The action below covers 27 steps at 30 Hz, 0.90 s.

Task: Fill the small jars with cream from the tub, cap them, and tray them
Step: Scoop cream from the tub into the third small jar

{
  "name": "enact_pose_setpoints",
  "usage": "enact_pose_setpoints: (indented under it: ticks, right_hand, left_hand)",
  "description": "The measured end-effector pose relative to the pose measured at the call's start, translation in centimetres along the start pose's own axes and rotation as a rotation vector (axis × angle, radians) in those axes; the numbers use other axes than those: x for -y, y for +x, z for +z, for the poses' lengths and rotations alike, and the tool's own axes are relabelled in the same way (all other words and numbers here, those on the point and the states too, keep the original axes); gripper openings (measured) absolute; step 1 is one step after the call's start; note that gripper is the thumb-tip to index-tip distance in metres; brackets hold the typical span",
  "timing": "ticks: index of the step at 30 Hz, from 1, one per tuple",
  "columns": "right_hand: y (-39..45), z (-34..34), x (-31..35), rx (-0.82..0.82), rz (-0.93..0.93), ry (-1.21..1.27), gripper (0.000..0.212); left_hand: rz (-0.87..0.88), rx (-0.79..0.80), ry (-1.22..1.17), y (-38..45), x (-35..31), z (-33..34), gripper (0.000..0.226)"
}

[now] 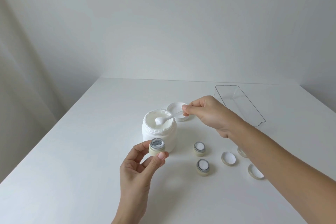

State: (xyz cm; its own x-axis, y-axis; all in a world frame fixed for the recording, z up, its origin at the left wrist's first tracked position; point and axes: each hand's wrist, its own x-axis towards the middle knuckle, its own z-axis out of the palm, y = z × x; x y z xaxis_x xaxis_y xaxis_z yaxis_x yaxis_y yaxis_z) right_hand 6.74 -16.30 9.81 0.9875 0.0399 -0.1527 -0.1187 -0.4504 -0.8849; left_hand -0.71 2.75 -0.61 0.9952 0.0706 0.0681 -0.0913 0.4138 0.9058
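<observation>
The right hand (209,112) is pinching a clear spatula (168,117), its cream-loaded tip sitting in the open tub (159,132). The left hand (140,165) is pinching a partly filled small jar (157,147) just in front of the tub. Carrying the scoop low and scraping it on the jar's rim should avoid drips. Two jars (199,149) and loose caps (228,158) are lying right of the tub; the clear tray (254,112) is waiting beyond, near the desk (72,151) edge.
</observation>
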Motion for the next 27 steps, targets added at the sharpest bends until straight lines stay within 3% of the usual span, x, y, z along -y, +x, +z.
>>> enact_pose_setpoints:
  ticks: [6,11,15,20,27]
  right_hand:
    - [-2.0,0.6,-1.0,0.018,0.007,-0.113,0.028]
    - [-2.7,1.0,-1.1,-0.027,-0.018,-0.215,0.033]
    - [-2.9,0.3,-0.7,-0.050,-0.069,-0.313,0.032]
    - [-3.0,-0.4,-0.4,-0.122,-0.109,-0.261,0.033]
    - [-4.1,2.2,-1.3,-0.317,-0.446,-0.289,0.021]
  left_hand:
    - [-0.004,0.010,-0.028,0.0,0.0,0.0,0.043]
    - [-0.004,0.015,-0.026,0.0,0.1,0.0,0.035]
    - [-0.005,0.007,-0.024,0.0,-0.1,0.1,0.044]
    - [-0.012,0.005,-0.006,-0.1,-0.1,0.2,0.040]
    - [-0.039,0.014,0.014,-0.2,-0.3,0.1,0.034]
